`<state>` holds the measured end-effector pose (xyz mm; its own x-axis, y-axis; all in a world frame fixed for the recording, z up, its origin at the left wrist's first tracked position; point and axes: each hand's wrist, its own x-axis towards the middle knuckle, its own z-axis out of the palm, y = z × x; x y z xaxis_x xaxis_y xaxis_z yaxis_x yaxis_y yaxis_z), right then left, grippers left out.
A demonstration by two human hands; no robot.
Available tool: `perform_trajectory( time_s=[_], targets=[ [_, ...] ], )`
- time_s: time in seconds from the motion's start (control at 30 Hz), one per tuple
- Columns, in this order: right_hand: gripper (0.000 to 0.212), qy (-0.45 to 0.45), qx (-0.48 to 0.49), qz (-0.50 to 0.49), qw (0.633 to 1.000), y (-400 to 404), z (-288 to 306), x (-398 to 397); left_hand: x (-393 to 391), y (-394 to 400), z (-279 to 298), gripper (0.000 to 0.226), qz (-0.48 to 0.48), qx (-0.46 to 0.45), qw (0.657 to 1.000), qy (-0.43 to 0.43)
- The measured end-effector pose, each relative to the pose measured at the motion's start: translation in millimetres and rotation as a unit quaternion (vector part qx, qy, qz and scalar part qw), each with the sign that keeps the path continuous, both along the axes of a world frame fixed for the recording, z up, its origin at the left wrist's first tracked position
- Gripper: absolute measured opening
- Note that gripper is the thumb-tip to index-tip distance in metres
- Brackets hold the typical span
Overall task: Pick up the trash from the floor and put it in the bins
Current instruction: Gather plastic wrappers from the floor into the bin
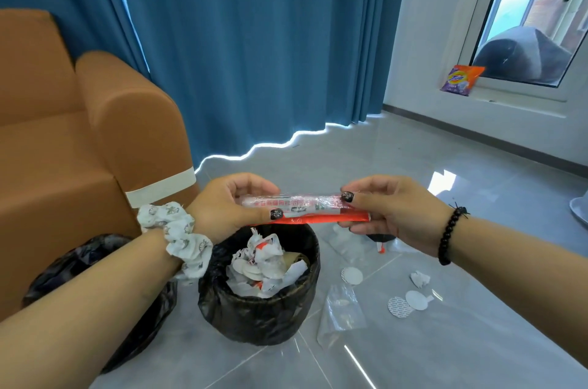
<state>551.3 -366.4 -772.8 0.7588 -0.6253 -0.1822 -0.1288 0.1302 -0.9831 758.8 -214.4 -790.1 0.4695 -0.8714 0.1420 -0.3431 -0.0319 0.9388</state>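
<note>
A long clear plastic wrapper with red print and a red strip (310, 208) is stretched level between both hands, just above the back rim of the right bin. My left hand (229, 204) pinches its left end and my right hand (389, 208) pinches its right end. The right bin (254, 315) has a black liner and holds crumpled white and red paper. A second black-lined bin (105, 248) stands to its left, mostly hidden behind my left forearm. On the floor to the right lie a clear plastic bag (340, 312), round white seals (351, 275) and a crumpled paper ball (420, 279).
An orange sofa (79, 146) stands at the left, close to the bins. Blue curtains (254, 48) hang behind. A detergent packet (461, 80) leans at the window on the right. More clear wrappers (381, 244) lie on the grey tiled floor under my right hand.
</note>
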Motion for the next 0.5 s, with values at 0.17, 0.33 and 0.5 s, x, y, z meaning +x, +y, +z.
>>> perform_trajectory(
  time_s=[0.17, 0.33, 0.5],
  targets=[
    [0.028, -0.007, -0.01, -0.085, 0.996, 2, 11, 0, -7, -8, -24, 0.027, 0.011, 0.066, 0.997, 0.025],
    [0.02, 0.007, -0.219, -0.168, 0.961, 2, 44, -21, -10, -9, -86, 0.032, -0.003, 0.268, 0.963, 0.018],
    [0.018, 0.126, -0.43, -0.133, 0.884, 16, 34, -28, 2, -10, -122, 0.058, -0.049, 0.44, 0.865, -0.235]
  ],
)
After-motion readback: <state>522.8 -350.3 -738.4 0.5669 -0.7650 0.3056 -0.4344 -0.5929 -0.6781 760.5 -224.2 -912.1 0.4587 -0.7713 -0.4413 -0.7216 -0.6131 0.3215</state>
